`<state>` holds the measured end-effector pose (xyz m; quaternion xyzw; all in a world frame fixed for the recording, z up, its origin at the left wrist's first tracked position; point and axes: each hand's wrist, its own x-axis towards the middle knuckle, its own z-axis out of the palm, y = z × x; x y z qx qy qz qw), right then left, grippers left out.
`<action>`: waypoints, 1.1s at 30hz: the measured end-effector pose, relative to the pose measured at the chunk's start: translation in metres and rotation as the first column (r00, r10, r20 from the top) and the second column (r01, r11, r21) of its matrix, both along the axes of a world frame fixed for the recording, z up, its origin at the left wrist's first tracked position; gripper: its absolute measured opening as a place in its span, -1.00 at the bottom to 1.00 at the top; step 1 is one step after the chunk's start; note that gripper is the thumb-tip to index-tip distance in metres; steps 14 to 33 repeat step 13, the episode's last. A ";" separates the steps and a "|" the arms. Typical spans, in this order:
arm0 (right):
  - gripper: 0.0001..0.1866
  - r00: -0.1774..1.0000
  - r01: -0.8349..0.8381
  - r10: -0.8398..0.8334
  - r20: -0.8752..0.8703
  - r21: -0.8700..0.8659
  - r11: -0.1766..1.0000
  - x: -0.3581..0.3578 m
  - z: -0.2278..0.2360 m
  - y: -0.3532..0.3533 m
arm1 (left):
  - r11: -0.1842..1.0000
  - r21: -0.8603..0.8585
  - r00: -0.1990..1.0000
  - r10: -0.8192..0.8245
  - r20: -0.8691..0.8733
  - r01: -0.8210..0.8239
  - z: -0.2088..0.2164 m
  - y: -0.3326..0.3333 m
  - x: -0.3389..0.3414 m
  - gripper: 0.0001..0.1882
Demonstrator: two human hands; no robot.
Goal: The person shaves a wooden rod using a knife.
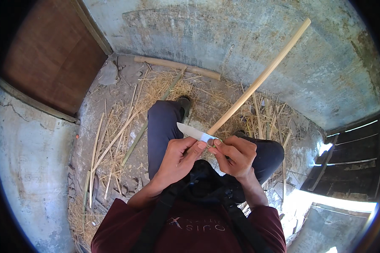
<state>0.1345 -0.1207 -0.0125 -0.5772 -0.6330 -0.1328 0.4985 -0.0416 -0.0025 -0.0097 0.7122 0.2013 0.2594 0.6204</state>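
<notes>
My left hand (182, 159) is closed, thumb and fingers pinched together at the near end of a long pale bamboo strip (257, 81). From there the strip slants up and away to the right, its far end in front of the wall. My right hand (236, 157) is closed close beside it, fingers curled at the right end of a knife (191, 131). The bright blade points left and crosses the near end of the strip. The knife's handle and the very end of the strip are hidden among my fingers.
Straw and shavings (160, 86) cover much of the floor between and beyond my bent legs. Several thin strips (98, 141) lie at the left, with a green stick (135, 144) near my left leg. A thick bamboo pole (177, 66) lies along the far wall (223, 38).
</notes>
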 end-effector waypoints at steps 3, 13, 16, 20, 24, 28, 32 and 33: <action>-0.75 1.000 0.007 -0.007 0.007 -0.010 1.000 0.000 0.004 -0.002 | 0.996 0.071 0.999 0.047 -0.006 -0.047 0.001 -0.001 0.001 -0.68; -0.76 0.999 0.023 -0.023 0.025 -0.003 1.000 -0.001 0.008 -0.007 | 0.971 0.189 0.989 0.144 0.039 -0.148 0.011 -0.007 0.005 -0.74; -0.76 0.999 0.023 -0.023 0.025 -0.003 1.000 -0.001 0.008 -0.007 | 0.971 0.189 0.989 0.144 0.039 -0.148 0.011 -0.007 0.005 -0.74; -0.76 0.999 0.023 -0.023 0.025 -0.003 1.000 -0.001 0.008 -0.007 | 0.971 0.189 0.989 0.144 0.039 -0.148 0.011 -0.007 0.005 -0.74; -0.76 0.999 0.023 -0.023 0.025 -0.003 1.000 -0.001 0.008 -0.007 | 0.971 0.189 0.989 0.144 0.039 -0.148 0.011 -0.007 0.005 -0.74; -0.76 0.999 0.023 -0.023 0.025 -0.003 1.000 -0.001 0.008 -0.007 | 0.971 0.189 0.989 0.144 0.039 -0.148 0.011 -0.007 0.005 -0.74; -0.76 0.999 0.023 -0.023 0.025 -0.003 1.000 -0.001 0.008 -0.007 | 0.971 0.189 0.989 0.144 0.039 -0.148 0.011 -0.007 0.005 -0.74; -0.76 0.999 0.023 -0.023 0.025 -0.003 1.000 -0.001 0.008 -0.007 | 0.971 0.189 0.989 0.144 0.039 -0.148 0.011 -0.007 0.005 -0.74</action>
